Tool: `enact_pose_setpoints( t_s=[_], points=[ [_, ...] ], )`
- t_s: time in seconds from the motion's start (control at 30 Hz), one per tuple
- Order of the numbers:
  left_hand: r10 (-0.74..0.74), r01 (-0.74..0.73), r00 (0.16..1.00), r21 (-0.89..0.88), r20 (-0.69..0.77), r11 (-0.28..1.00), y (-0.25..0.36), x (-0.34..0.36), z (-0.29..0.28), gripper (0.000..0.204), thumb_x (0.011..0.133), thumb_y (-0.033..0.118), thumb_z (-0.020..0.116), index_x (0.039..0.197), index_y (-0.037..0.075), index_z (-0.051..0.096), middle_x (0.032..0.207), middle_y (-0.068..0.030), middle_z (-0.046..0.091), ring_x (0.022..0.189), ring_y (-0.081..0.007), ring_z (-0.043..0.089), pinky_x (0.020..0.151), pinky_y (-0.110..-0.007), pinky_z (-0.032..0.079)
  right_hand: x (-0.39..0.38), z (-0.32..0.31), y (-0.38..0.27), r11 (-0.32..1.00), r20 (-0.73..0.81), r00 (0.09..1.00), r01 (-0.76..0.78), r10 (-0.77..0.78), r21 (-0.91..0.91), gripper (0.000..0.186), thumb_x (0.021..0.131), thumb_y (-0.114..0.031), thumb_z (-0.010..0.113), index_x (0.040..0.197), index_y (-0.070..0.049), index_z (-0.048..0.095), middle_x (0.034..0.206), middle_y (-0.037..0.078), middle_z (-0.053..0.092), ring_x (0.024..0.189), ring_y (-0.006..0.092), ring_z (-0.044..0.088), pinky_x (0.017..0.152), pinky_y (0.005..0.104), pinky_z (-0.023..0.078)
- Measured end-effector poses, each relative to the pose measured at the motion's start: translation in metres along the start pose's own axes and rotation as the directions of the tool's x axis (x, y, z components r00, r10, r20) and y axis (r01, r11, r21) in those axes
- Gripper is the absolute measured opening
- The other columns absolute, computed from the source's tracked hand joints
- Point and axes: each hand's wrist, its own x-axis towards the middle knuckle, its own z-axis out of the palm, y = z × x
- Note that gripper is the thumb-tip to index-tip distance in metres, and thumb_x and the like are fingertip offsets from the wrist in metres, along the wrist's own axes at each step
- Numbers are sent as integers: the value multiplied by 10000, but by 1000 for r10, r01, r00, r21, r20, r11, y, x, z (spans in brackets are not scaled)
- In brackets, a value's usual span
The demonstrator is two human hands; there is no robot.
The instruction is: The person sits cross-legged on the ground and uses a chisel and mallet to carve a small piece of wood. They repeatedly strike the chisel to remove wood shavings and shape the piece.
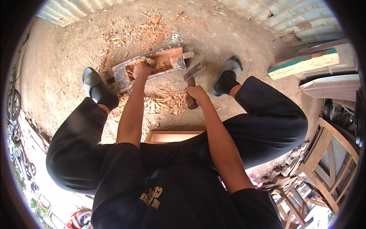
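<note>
My left hand (141,70) is closed round a chisel with a battered, frayed handle (149,61), held in the hollow of a weathered wooden block (171,72). The chisel's blade is hidden by my hand and the block. In my right hand (195,94), right of the block, is a hammer-like tool with a wooden handle and metal head (193,71), raised clear of my left hand. Pale wood shavings (164,102) lie on both sides of the block.
My two sandaled feet (225,80) flank the block on the dirt ground (57,72). A wooden frame (164,133) lies behind my hands. Corrugated sheets (289,21) edge the top; boards (303,63), a wooden chair-like frame (328,160) and piled scrap stand at the right.
</note>
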Motion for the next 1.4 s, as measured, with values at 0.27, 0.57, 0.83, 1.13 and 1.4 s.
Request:
enact_pose_setpoints(
  t_s=[0.27,0.57,0.83,1.13,1.4],
  points=[
    [-89,62,982,-163,-164,985,4,-11,-8,491,692,401,663,985,7,637,1009,-222,629,953,-346,614,820,-406,495,-5,1,-6,999,-28,1000,-2,1,-39,92,719,-17,550,658,49,531,576,128,546,461,216,555,448,334,476],
    [1,-105,954,-333,-299,937,-16,-22,-51,441,640,329,657,822,-73,642,804,-281,627,841,-397,622,752,-413,487,26,13,10,998,-120,991,49,-53,-36,205,720,-34,542,832,138,552,701,179,574,564,270,605,451,385,460],
    [-110,-64,964,-612,-242,788,-23,-90,-135,329,705,295,688,620,-3,576,510,-74,536,414,-166,509,418,-331,408,31,17,18,979,45,994,-105,99,174,112,810,-43,512,882,40,486,707,140,574,547,230,577,509,376,470],
    [67,-352,932,-847,-356,397,-18,-197,-241,234,837,216,629,869,-1,548,674,-61,542,575,-156,548,534,-295,470,63,37,24,995,-34,999,-16,20,103,227,812,-82,454,629,8,553,739,159,583,804,274,548,783,449,405],
    [175,-484,875,-835,-452,261,-6,-233,-233,199,783,161,703,851,-2,611,670,-49,585,568,-139,565,562,-279,472,55,22,33,922,133,989,-10,67,-387,206,762,-95,500,623,9,611,802,195,615,947,330,489,841,510,328]
  ],
)
